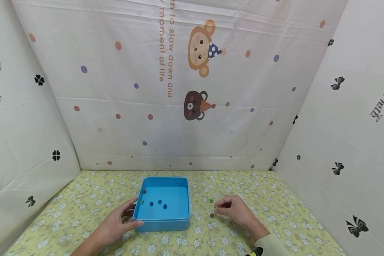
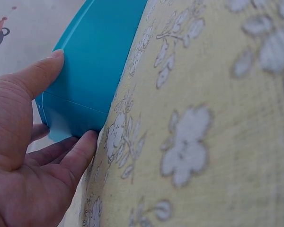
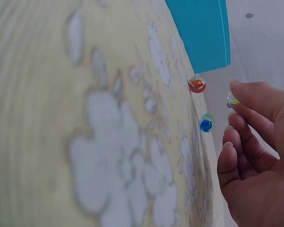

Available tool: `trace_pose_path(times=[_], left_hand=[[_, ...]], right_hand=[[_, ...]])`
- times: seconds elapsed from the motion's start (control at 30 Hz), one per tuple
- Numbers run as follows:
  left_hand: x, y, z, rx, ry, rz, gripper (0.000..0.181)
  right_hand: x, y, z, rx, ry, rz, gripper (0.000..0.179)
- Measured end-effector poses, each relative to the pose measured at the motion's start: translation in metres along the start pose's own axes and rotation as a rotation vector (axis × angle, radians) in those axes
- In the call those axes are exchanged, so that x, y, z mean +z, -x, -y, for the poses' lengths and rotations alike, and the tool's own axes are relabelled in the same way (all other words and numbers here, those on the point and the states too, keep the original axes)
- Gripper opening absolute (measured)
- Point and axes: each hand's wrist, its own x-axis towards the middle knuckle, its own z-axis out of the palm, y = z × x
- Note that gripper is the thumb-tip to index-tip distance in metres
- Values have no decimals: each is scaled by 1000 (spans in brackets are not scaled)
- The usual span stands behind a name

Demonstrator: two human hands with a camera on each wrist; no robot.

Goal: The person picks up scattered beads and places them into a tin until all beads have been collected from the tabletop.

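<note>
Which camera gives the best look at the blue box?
The head view: it shows the whole box from above, with marbles inside. The left wrist view shows only its outer walls, with the left hand holding it; the right wrist view, just a piece of its outside, cut off at the top.

A pale yellow cloth printed with small white flowers and thin leafy sprigs covers the flat work surface. Directly on it, left of the middle, an open square blue box with rounded corners sits flat, open side up. To its right, apart from it, lie two small round clear glass marbles, a red-orange swirled one and a blue-and-green one, near each other.
</note>
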Motion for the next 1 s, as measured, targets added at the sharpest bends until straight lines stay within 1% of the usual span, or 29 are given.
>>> trace_pose_path(times=[0.2,0.47,0.67,0.83,1.0], left_hand=[[0,2,1,6,16,17,88],[0,2,1,-4,4,-5,87],[0,1,1,-13,-5,-13,88],[0,1,1,-12,6,-8,88],[0,1,1,-2,13,3,88]], right_hand=[[6,-3,6,-26,-3,-29,31],[16,-9,10,-20,-61,-55,32],[24,-13,13,-41,-64,-76,31],[28,-15,16,-43,-62,-89,30],[32,-20,16,-51,-85,-98,33]])
